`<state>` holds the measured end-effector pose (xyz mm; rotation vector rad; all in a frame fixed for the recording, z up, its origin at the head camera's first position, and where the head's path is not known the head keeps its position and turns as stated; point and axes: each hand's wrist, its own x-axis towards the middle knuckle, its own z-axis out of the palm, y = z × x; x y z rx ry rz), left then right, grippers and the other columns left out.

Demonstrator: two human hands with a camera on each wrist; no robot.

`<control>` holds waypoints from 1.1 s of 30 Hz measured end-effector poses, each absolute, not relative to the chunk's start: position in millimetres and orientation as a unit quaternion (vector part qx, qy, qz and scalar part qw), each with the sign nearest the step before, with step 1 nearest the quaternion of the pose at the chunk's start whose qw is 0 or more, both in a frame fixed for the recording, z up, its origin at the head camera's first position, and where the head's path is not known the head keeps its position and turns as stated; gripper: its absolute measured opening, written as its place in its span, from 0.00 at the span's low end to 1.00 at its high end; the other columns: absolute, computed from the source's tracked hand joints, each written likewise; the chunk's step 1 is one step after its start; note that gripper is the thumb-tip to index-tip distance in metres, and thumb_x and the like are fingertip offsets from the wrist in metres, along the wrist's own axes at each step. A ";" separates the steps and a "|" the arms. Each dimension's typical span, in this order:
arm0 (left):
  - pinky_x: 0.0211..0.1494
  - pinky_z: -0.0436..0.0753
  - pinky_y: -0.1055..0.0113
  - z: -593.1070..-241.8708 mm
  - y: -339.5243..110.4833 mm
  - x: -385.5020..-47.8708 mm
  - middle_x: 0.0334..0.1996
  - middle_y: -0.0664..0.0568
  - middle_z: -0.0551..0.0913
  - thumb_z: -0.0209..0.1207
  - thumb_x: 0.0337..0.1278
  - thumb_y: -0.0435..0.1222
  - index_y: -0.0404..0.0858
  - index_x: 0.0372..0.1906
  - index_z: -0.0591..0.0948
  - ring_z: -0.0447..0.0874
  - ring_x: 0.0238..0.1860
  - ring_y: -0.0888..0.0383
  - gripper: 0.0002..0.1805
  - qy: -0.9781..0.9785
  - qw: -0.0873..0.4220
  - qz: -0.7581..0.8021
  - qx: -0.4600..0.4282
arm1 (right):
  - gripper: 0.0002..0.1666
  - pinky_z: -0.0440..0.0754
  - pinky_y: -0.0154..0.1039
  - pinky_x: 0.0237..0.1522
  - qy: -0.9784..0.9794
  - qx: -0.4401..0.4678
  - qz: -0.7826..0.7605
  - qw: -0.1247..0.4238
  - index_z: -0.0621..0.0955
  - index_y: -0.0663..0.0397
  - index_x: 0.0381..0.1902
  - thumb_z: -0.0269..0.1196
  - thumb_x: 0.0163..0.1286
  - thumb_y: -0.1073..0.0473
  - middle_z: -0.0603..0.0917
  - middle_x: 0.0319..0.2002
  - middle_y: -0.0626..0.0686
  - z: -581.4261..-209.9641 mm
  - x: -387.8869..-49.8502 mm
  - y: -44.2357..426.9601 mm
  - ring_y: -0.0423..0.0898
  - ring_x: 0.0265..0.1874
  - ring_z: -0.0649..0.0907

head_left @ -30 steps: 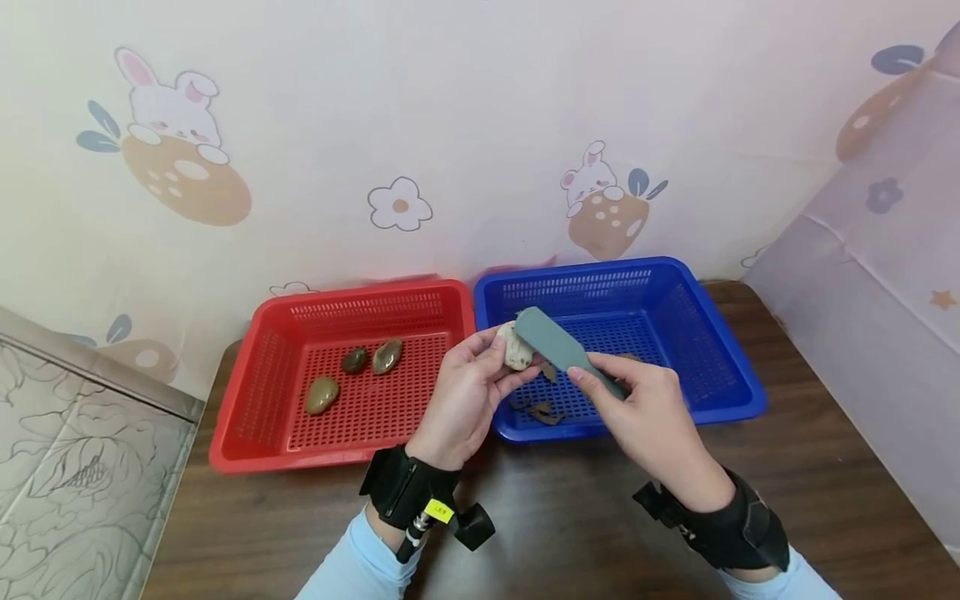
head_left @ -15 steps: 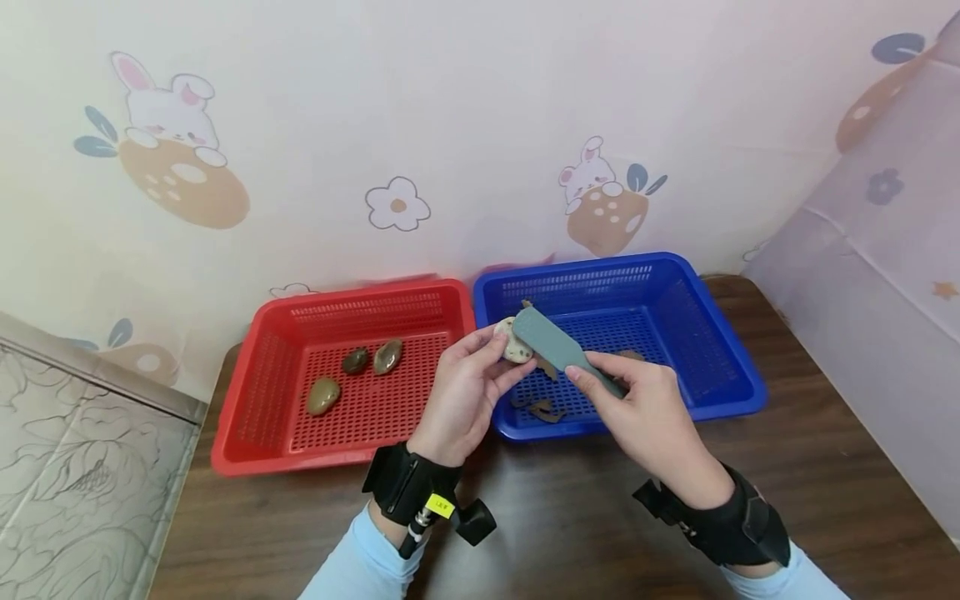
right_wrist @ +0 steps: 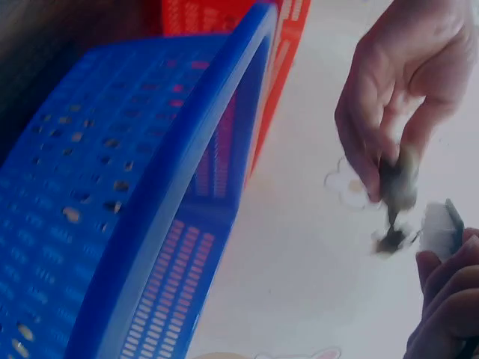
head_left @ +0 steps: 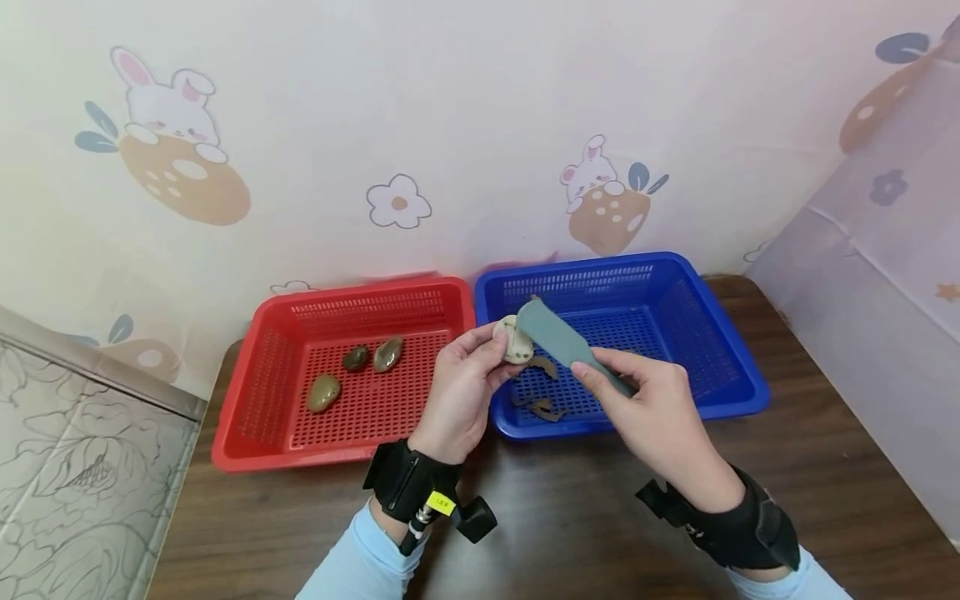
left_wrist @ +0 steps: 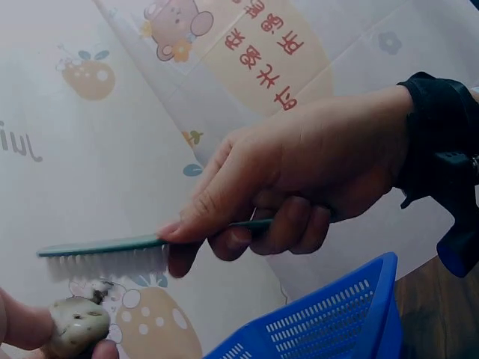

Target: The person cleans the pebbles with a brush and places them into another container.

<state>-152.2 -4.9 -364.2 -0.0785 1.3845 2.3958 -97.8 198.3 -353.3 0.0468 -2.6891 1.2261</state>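
Note:
My left hand (head_left: pixel 463 387) pinches a pale, dark-spotted oval lump (head_left: pixel 515 340), perhaps a shellfish, above the near left of the blue basket (head_left: pixel 720 410). A small dark scrap (right_wrist: pixel 391 241) is beside the lump in the right wrist view. My right hand (head_left: pixel 654 400) grips the handle of a grey-green brush (head_left: pixel 557 333). In the left wrist view the brush's white bristles (left_wrist: pixel 105 263) face down, slightly above the lump (left_wrist: pixel 79 326) and apart from it. Brown curled strips (head_left: pixel 546 409) lie in the blue basket.
To the left stands a red basket (head_left: pixel 300 459) with three wet, brownish oval pieces, one of them olive (head_left: pixel 323 393). Both baskets sit side by side on a dark wooden table (head_left: pixel 570 517). A patterned wall covering (head_left: pixel 480 125) rises right behind them.
The brush has lifted off the lump and shifted slightly right with my right hand. My left hand keeps its hold on the lump, in nearly the same place.

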 end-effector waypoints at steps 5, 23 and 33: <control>0.52 0.82 0.67 -364.9 -4.9 -151.3 0.53 0.44 0.79 0.53 0.65 0.35 0.34 0.55 0.74 0.82 0.47 0.56 0.16 0.485 0.190 0.853 -0.026 | 0.27 0.72 0.32 0.16 -0.915 0.004 0.394 0.089 0.81 0.50 0.52 0.58 0.65 0.39 0.86 0.38 0.52 -356.0 -100.3 199.3 0.42 0.25 0.78; 0.55 0.80 0.61 -366.3 -7.8 -151.2 0.57 0.42 0.77 0.54 0.64 0.34 0.35 0.58 0.73 0.81 0.53 0.52 0.19 0.420 0.182 0.888 -0.037 | 0.18 0.71 0.32 0.15 -0.879 0.026 0.468 0.090 0.82 0.46 0.50 0.61 0.65 0.48 0.85 0.37 0.51 -354.4 -96.8 190.8 0.39 0.24 0.76; 0.58 0.78 0.63 -369.4 -7.5 -154.8 0.58 0.43 0.75 0.52 0.65 0.34 0.37 0.59 0.73 0.80 0.52 0.54 0.18 0.400 0.204 0.893 -0.025 | 0.24 0.70 0.32 0.14 -0.897 0.004 0.436 0.076 0.82 0.49 0.51 0.57 0.66 0.41 0.85 0.35 0.52 -360.3 -105.3 193.6 0.42 0.23 0.77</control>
